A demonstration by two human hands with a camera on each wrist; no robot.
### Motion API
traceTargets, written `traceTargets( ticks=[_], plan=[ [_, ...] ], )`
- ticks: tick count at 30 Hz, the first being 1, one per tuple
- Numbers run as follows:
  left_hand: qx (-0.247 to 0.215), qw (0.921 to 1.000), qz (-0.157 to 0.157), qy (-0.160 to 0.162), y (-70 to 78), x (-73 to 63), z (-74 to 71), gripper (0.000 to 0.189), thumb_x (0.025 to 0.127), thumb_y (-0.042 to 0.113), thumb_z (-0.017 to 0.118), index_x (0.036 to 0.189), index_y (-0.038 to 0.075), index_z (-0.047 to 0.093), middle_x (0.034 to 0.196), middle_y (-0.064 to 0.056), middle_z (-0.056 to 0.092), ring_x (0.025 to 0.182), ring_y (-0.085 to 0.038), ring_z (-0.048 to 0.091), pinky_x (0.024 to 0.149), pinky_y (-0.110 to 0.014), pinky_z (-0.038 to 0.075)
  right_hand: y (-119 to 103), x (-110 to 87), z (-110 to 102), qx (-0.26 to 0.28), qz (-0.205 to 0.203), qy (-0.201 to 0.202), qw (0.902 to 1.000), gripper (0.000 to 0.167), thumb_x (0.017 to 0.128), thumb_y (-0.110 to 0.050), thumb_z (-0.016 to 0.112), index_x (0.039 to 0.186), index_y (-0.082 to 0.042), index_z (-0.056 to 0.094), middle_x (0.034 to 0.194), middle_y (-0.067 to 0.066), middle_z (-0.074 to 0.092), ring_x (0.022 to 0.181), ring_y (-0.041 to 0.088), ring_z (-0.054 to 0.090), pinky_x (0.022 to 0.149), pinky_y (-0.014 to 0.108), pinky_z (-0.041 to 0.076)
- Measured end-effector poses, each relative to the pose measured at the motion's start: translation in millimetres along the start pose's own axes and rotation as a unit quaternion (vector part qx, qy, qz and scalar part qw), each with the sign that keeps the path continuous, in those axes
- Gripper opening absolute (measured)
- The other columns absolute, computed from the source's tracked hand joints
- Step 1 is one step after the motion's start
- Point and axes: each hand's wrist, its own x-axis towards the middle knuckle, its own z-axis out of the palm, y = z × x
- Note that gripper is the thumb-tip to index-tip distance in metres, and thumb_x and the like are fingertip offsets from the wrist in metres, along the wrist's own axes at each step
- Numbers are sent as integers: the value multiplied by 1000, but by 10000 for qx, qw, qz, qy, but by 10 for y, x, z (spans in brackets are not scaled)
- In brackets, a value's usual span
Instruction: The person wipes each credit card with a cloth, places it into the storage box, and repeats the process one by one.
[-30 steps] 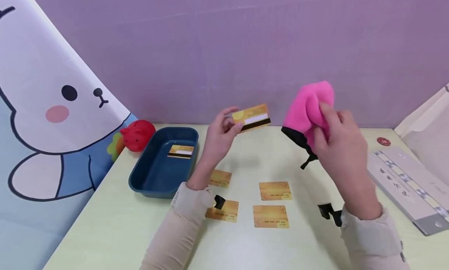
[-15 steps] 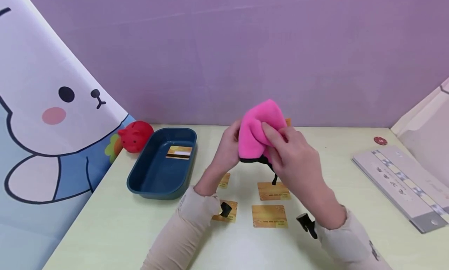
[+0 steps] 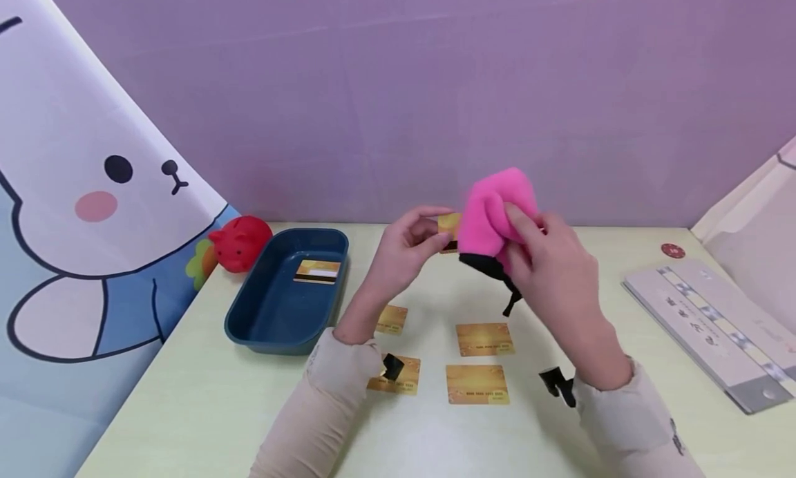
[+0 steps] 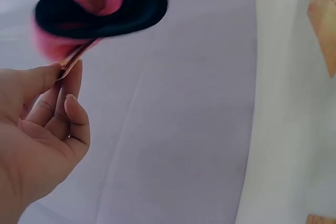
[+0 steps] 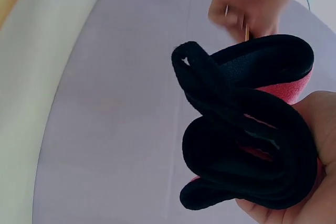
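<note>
My left hand (image 3: 398,246) pinches a gold bank card (image 3: 449,224) by its edge, thumb on the near side, above the back of the table. In my right hand (image 3: 556,271) is a bunched pink fleece cloth (image 3: 488,212) with a black hem and a black loop hanging from it. The cloth covers the card's right part in the head view. From the left wrist, the card's edge (image 4: 76,59) meets the pink fabric just below the black hem (image 4: 115,24). The right wrist view shows the folded black hem (image 5: 252,145) close up.
Several gold cards lie face up on the table, including one nearest the front (image 3: 477,385). A blue tray (image 3: 233,326) holds another card (image 3: 317,271). Behind it sits a red piggy bank (image 3: 241,243). A grey book (image 3: 703,326) and a red chip (image 3: 674,251) lie at right.
The cloth came left from clear of the card until it hid nearly all of it, then slid back right, so the card's left end shows again. Both hands keep their hold.
</note>
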Motion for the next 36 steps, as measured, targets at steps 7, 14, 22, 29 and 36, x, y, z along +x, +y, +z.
traceTargets(
  ticks=[7,14,22,29,36],
  plan=[
    [30,9995,0,306,48,4,-129,35,97,10,65,132,10,61,92,-20,68,74,-17,55,68,-26,45,301,66,-120,-130,815,169,9964,38,94,-14,61,131,-13,67,97,25,63,75,43,60,53,60,43],
    [380,9966,-39,736,11,26,-92,39,97,8,65,134,9,58,86,-18,67,65,-17,47,63,-26,41,239,82,-208,57,734,461,9962,39,95,-16,62,133,-16,66,97,23,60,78,40,58,57,58,43],
    [670,9966,29,481,-33,-1,76,33,97,3,63,129,4,60,97,-18,73,82,-19,66,72,-23,50,-163,-16,-45,424,-733,395,9956,43,86,-12,75,129,-14,69,89,21,62,71,33,58,45,46,49],
    [319,9986,-283,320,-24,-28,112,30,95,-1,61,125,2,62,91,-17,65,78,-17,58,72,-25,49,-293,-123,109,246,-875,-276,9955,41,87,-12,73,128,-17,67,90,14,59,72,30,56,45,40,49],
    [127,9992,-367,134,-10,-16,98,32,94,-7,58,124,2,61,96,-21,71,74,-16,59,66,-25,48,-260,-92,77,212,-577,-359,9975,42,87,-13,74,128,-18,68,93,16,61,77,32,58,45,43,49]
  ],
)
